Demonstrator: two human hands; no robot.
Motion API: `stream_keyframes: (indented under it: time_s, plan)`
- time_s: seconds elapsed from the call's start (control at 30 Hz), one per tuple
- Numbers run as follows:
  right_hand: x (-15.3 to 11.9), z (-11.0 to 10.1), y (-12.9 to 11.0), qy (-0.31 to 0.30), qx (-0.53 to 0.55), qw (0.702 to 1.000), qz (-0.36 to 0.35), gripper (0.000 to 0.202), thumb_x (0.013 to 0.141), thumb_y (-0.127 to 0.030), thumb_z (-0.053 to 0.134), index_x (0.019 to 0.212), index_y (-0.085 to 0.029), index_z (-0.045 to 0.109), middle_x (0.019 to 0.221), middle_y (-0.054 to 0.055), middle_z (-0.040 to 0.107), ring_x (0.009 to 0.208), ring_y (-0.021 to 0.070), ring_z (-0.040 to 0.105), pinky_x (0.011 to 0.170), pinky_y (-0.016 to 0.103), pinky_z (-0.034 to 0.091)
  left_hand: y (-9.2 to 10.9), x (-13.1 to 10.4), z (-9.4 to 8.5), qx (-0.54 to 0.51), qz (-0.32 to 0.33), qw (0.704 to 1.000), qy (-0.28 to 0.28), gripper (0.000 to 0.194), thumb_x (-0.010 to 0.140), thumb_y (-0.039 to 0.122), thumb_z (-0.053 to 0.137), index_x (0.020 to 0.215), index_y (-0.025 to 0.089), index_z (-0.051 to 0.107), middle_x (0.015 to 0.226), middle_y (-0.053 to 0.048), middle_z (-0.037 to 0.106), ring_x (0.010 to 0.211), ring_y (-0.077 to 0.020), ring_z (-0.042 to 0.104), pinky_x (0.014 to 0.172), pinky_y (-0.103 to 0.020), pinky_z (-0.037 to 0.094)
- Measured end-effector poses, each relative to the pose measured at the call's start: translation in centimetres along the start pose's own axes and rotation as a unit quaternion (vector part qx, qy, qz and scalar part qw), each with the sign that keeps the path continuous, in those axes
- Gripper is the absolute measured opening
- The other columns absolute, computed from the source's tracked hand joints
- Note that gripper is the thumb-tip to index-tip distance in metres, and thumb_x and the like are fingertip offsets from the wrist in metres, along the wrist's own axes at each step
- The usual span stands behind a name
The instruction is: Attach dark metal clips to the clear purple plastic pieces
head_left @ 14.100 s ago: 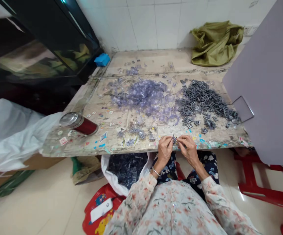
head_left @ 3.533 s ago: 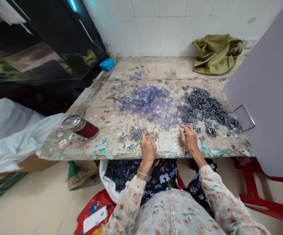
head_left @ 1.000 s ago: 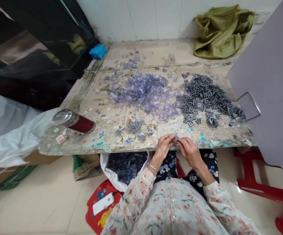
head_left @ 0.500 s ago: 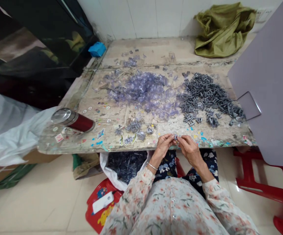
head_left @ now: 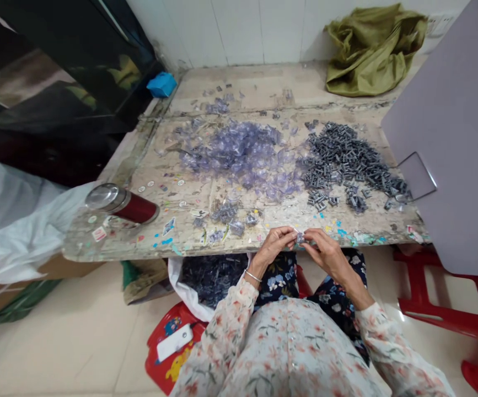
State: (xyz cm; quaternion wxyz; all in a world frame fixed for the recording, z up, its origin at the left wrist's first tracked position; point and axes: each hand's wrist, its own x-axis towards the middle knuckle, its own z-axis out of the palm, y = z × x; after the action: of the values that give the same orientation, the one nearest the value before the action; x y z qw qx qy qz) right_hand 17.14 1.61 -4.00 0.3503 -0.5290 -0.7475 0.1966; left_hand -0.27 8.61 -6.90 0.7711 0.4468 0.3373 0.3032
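A small grey plastic part [head_left: 300, 237] is pinched between my two hands, just over the table's front edge. My left hand [head_left: 275, 243] grips its left side with thumb and fingertips; a bracelet circles that wrist. From the right, my right hand [head_left: 325, 251] closes its thumb and fingers on the same part. The part's fine detail is too small to make out. Beyond the hands lie a pile of clear purplish plastic pieces [head_left: 242, 146] and, to its right, a heap of dark grey plastic parts [head_left: 346, 157]. A small cluster of assembled-looking pieces [head_left: 225, 212] lies left of my hands.
A red flask [head_left: 133, 206] lies at the table's left. Below the front edge hangs an open white sack [head_left: 175, 281] of dark parts. A red stool [head_left: 437, 314] stands right, beside a grey panel [head_left: 449, 138]. An olive cloth bag [head_left: 373, 52] rests at the back.
My right hand has turned slightly, its fingers now straighter over the small part. The part has shifted a little right and down between my fingertips. The view has moved slightly.
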Motion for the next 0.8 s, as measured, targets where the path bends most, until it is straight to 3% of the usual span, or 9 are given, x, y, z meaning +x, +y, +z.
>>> stream_keyframes:
  time_s: [0.1,0.23,0.5,0.67,0.8]
  plan:
    - [0.0,-0.2,-0.1,-0.022,0.024,0.999,0.019,0.032,0.096,-0.024,0.050,0.128,-0.023,0.054,0.105,0.010,0.063,0.089,0.0204,0.065,0.079,0.036,0.057,0.0,0.0,-0.1,0.011,-0.002,1.000,-0.011,0.034,0.077,0.046,0.073,0.071,0.013,0.067,0.055,0.004,0.045,0.051,-0.0076,0.039,0.054,-0.023,0.033]
    - [0.0,-0.2,0.0,-0.038,0.049,0.998,0.028,0.031,0.095,-0.024,0.052,0.126,-0.024,0.058,0.106,0.009,0.062,0.091,0.0202,0.064,0.080,0.036,0.057,0.0,-0.1,0.0,0.016,0.001,1.000,-0.015,0.031,0.078,0.042,0.072,0.069,0.013,0.067,0.055,0.004,0.045,0.052,-0.0074,0.040,0.055,-0.022,0.034]
    - [0.6,0.8,-0.3,0.018,0.091,0.994,0.063,0.023,0.093,-0.025,0.057,0.115,-0.023,0.064,0.103,0.008,0.065,0.090,0.0196,0.064,0.073,0.032,0.057,-1.0,-0.3,0.2,-0.054,-0.001,0.998,0.043,0.032,0.069,0.040,0.081,0.087,0.014,0.075,0.081,-0.005,0.068,0.070,-0.0125,0.057,0.071,-0.024,0.045]
    - [0.9,1.0,-0.2,0.016,0.077,0.994,0.082,0.016,0.090,-0.026,0.061,0.105,-0.021,0.066,0.095,0.006,0.066,0.082,0.0188,0.064,0.073,0.032,0.054,-0.9,-0.3,0.2,-0.006,0.018,0.999,0.040,0.034,0.073,0.045,0.077,0.080,0.013,0.072,0.072,-0.002,0.063,0.064,-0.0113,0.056,0.066,-0.023,0.044]
    - [0.7,0.9,0.1,0.006,0.053,0.994,0.092,0.023,0.089,-0.025,0.062,0.111,-0.021,0.063,0.094,0.006,0.064,0.080,0.0189,0.063,0.076,0.033,0.053,-0.7,-0.2,0.1,0.052,0.031,0.998,0.021,0.036,0.077,0.047,0.073,0.079,0.012,0.068,0.068,0.000,0.060,0.062,-0.0104,0.054,0.064,-0.022,0.043]
